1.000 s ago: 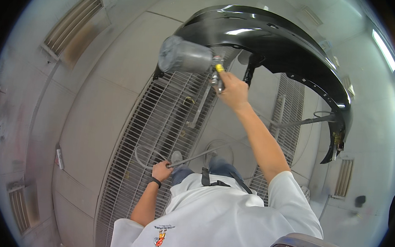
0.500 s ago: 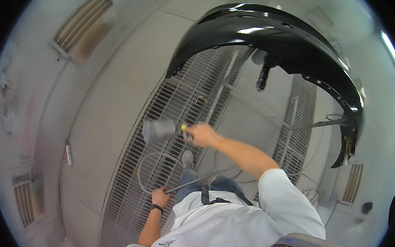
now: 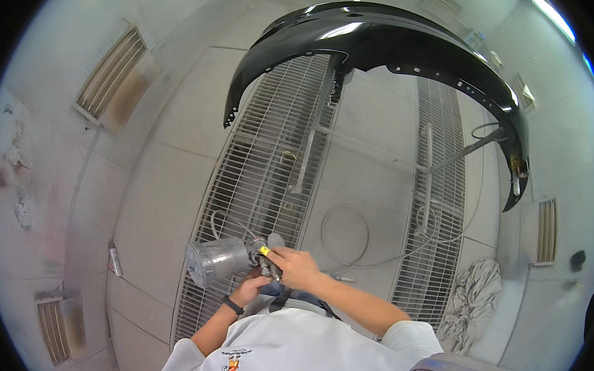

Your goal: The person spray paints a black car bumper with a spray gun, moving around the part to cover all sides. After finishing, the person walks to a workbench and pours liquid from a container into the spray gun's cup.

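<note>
One spray gun (image 3: 228,257) sits nearer than the black panel (image 3: 387,45), in the grip of the right hand (image 3: 296,270); the left hand's (image 3: 246,290) grip I cannot tell; slackened hold could drop the gun.

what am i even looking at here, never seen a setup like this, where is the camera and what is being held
There is no machine: each grip is a person's bare hand. The picture comes from a wide fisheye camera worn on the person's head, looking down, so straight edges bend. The right grip holds a spray gun with a cloudy cup. The left grip is close beneath it; what its fingers hold is hidden. Beyond is a glossy black curved panel, apparently a car part, above metal floor grates. A crumpled grey sheet lies at right, a small canister at left.
</note>
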Available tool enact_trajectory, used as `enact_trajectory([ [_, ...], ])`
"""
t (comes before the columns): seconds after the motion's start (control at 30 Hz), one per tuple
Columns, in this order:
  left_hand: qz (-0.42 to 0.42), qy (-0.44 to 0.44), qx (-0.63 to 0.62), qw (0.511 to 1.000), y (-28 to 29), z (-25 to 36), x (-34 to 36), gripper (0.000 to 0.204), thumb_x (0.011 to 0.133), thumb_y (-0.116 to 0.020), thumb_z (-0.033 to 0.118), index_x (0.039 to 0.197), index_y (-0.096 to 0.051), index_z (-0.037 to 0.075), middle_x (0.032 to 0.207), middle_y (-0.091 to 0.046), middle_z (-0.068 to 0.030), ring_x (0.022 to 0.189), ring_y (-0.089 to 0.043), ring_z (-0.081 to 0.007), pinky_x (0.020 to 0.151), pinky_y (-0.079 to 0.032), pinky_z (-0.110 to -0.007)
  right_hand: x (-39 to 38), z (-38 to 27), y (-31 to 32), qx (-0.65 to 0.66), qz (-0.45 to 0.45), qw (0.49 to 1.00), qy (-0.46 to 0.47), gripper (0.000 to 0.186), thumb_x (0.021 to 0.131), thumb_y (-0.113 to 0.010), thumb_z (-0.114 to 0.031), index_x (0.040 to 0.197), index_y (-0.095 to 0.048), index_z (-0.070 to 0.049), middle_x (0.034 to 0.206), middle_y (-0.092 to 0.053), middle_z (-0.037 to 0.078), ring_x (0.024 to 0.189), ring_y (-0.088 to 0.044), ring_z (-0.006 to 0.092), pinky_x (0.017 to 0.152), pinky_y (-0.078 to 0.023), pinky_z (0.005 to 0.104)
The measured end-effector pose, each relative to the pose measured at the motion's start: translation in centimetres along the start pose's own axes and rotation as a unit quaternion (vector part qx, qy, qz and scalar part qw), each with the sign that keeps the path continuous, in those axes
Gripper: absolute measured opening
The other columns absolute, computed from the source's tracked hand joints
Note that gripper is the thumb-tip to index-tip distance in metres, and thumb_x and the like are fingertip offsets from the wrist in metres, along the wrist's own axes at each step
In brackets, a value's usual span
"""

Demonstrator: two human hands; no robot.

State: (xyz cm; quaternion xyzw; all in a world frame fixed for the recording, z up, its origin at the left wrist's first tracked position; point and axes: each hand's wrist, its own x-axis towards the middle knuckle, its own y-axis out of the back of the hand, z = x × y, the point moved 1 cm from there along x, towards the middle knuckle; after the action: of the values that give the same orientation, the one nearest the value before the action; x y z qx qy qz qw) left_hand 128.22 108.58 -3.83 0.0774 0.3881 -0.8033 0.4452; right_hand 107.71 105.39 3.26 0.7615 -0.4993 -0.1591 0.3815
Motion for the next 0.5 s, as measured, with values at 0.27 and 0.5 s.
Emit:
enact_trajectory([
  [0.27,-0.025,-0.029,0.182,0.982,5.8,1.5,-3.1,0.072,0.076,-0.060,0.001,0.146,-0.043,0.001,0.139,-0.056,-0.0130,0.131,-0.051,-0.0260,0.110,-0.038,-0.036,4.0,-7.5,-0.2,0.155,0.090,0.981,-0.069,0.046,0.086,-0.072,-0.021,0.126,-0.061,0.000,0.102,-0.071,0.019,0.086,-0.070,0.0383,0.070,-0.056,0.0409],
  [0.5,-0.117,-0.011,0.482,0.868,19.6,0.3,0.6,0.057,0.074,-0.064,0.016,0.130,-0.063,0.006,0.129,-0.064,-0.0206,0.121,-0.059,-0.0365,0.106,-0.044,-0.042,20.1,-12.2,-3.6,0.415,0.058,0.895,-0.152,0.054,0.100,-0.063,-0.020,0.147,-0.046,0.002,0.091,-0.065,0.001,0.078,-0.058,0.0064,0.066,-0.050,0.0234],
])
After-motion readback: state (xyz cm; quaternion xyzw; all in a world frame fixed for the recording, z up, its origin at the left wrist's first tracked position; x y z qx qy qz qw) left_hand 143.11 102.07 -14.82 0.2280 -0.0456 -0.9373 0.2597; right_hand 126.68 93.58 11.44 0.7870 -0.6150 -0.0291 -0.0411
